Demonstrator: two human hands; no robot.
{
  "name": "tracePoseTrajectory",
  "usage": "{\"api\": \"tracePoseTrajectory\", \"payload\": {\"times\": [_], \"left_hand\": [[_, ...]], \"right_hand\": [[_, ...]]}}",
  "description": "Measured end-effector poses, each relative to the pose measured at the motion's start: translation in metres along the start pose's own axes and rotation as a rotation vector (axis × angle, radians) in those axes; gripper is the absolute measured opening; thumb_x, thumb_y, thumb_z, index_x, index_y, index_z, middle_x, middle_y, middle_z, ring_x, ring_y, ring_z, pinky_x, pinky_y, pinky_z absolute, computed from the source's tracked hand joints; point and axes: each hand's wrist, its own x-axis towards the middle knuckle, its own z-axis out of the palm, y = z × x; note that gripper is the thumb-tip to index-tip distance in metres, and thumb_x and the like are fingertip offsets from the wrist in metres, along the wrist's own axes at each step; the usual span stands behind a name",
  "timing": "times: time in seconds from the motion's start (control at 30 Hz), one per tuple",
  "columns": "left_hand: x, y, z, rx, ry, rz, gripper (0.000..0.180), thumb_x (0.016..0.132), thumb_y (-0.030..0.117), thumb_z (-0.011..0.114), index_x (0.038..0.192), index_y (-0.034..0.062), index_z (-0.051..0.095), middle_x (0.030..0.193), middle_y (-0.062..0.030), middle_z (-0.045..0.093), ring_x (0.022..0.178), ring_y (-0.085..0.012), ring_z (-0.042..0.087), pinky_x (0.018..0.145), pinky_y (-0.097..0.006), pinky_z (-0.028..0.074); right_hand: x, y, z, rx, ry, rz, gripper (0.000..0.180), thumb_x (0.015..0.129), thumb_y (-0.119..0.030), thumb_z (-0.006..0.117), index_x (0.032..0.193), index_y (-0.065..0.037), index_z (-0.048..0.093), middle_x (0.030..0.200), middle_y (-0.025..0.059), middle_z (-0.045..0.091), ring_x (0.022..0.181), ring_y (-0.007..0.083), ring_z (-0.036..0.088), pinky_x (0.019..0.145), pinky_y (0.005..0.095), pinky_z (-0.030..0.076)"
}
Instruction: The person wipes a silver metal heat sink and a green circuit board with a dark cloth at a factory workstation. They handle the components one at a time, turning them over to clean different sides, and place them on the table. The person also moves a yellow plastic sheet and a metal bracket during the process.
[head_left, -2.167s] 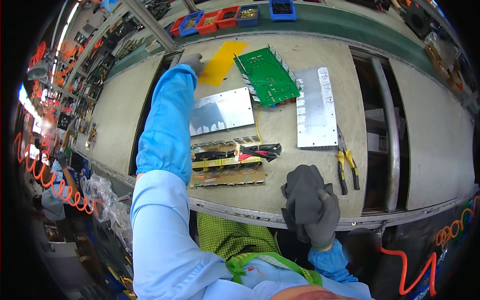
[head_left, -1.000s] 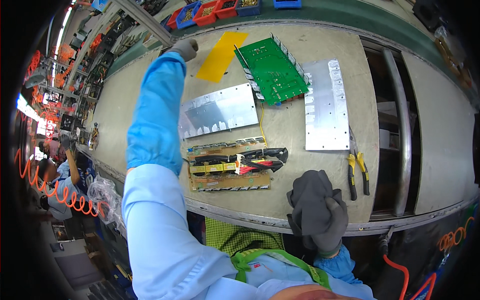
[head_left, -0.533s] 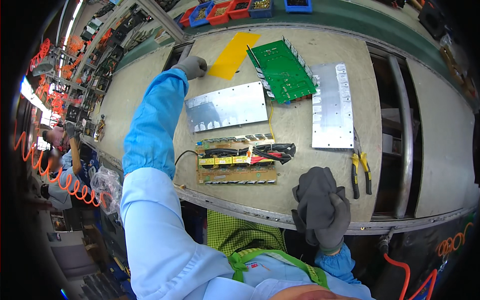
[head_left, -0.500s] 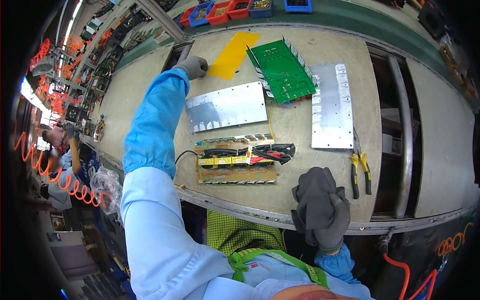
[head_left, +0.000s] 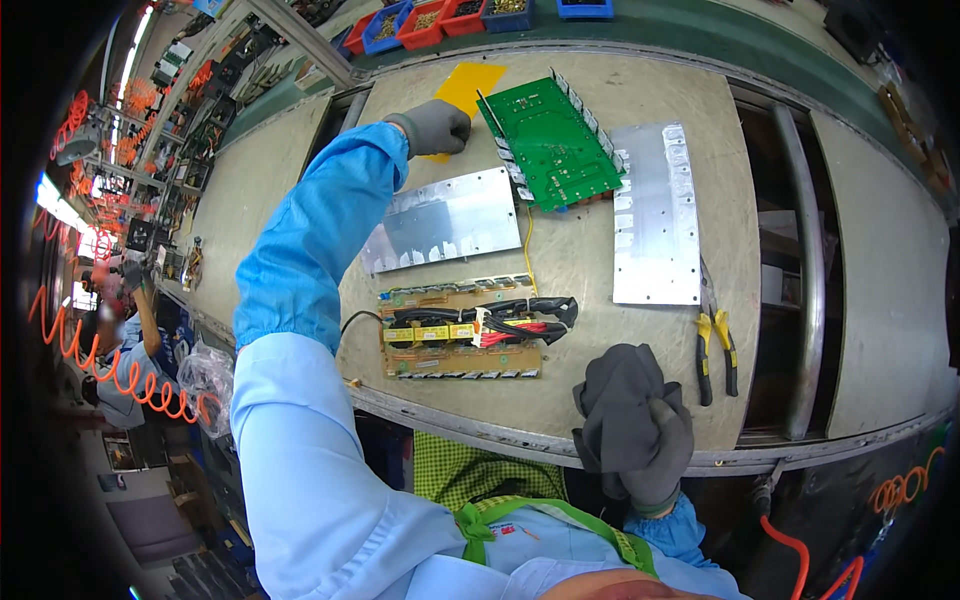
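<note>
My left hand, in a grey glove, reaches to the far side of the bench and covers part of a flat yellow sheet. Its fingers are curled, and whatever they may hold is hidden. My gloved right hand grips a bunched dark grey cloth at the near edge. A green circuit board lies right of the sheet. Two metal plates with whitish smears, one left and one right, flank it. Nearer me is a brown circuit board carrying bundled black and red wires.
Yellow-and-black pliers lie beside the right plate. Beyond them is a gap in the bench with a metal bar. Red and blue bins of small parts line the far side. Another person's arm shows at the far left.
My left hand has moved right, from beside the yellow sheet onto it. My right hand keeps the cloth, which has shifted slightly. The whole view has moved a little.
</note>
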Motion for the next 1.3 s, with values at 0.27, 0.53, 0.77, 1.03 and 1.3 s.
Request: {"api": "tracePoseTrajectory", "payload": {"times": [0.27, 0.53, 0.77, 1.03, 1.3], "left_hand": [[0.044, -0.042, -0.035, -0.021, 0.171, -0.046, 0.02, 0.077, 0.017, 0.063, 0.093, 0.0062, 0.065, 0.085, -0.0117, 0.067, 0.078, -0.0246, 0.064, 0.072, -0.038, 0.05], [0.136, -0.081, -0.034, -0.025, 0.474, -0.197, 0.019, 0.077, 0.016, 0.063, 0.091, 0.0041, 0.063, 0.084, -0.0124, 0.066, 0.078, -0.0249, 0.064, 0.072, -0.036, 0.049], [0.162, -0.081, -0.034, 0.037, 0.429, -0.021, 0.02, 0.074, 0.017, 0.064, 0.091, 0.0057, 0.063, 0.088, -0.0174, 0.065, 0.086, -0.0341, 0.063, 0.075, -0.039, 0.049], [0.161, -0.066, -0.039, 0.19, 0.304, 0.067, 0.016, 0.075, 0.009, 0.059, 0.09, 0.0037, 0.06, 0.085, -0.0168, 0.064, 0.081, -0.0342, 0.062, 0.071, -0.04, 0.049], [0.143, -0.044, -0.039, 0.201, 0.264, 0.156, 0.016, 0.076, 0.013, 0.062, 0.091, 0.0054, 0.061, 0.079, -0.0144, 0.064, 0.077, -0.0287, 0.063, 0.067, -0.039, 0.049]], "right_hand": [[0.005, -0.004, -0.002, 0.024, -0.02, 0.01, 0.047, 0.064, -0.023, 0.078, 0.102, -0.001, 0.059, 0.087, 0.0216, 0.06, 0.074, 0.0374, 0.063, 0.06, 0.0414, 0.051], [0.01, -0.002, -0.005, 0.119, -0.079, 0.048, 0.031, 0.072, -0.009, 0.068, 0.101, -0.003, 0.057, 0.081, 0.0202, 0.06, 0.071, 0.0327, 0.062, 0.06, 0.0359, 0.049], [-0.009, 0.019, 0.001, 0.185, -0.106, 0.151, 0.044, 0.062, -0.021, 0.079, 0.098, -0.004, 0.06, 0.08, 0.0204, 0.061, 0.065, 0.035, 0.064, 0.053, 0.0384, 0.051], [0.001, 0.014, -0.001, 0.125, -0.037, -0.035, 0.047, 0.063, -0.026, 0.081, 0.1, -0.005, 0.059, 0.079, 0.0193, 0.061, 0.064, 0.0341, 0.064, 0.053, 0.0382, 0.051], [0.005, 0.005, -0.007, 0.109, -0.061, 0.048, 0.054, 0.057, -0.029, 0.083, 0.099, -0.004, 0.061, 0.08, 0.0203, 0.06, 0.068, 0.0366, 0.064, 0.061, 0.0414, 0.053]]}}
